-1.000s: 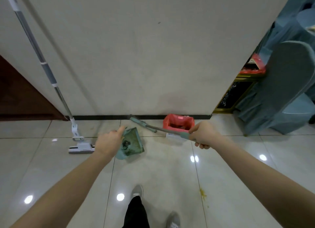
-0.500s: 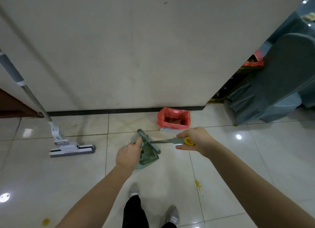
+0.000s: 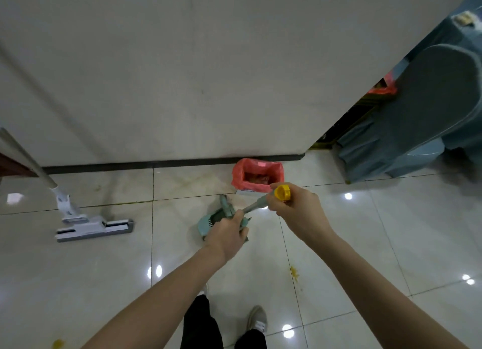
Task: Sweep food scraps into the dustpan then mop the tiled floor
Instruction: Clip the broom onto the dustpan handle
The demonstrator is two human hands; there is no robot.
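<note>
One view only — worn on the head, looking forward and steeply down. Wide-angle, with bent edges. Near to both forearms, farther from the tiled floor (image 3: 78,270) and the wall (image 3: 182,74) ahead — own shoes (image 3: 257,320) at the bottom edge.

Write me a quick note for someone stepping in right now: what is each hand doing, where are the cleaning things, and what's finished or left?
Left hand grips the teal dustpan, held above the tiles.
Right hand grips the small broom's handle near its yellow cap; the broom head meets the dustpan.
Red-lined bin stands by the wall.
Mop leans against the wall, untouched.
Left: yellow scraps beside the right arm and another at bottom left, then mopping.
</note>
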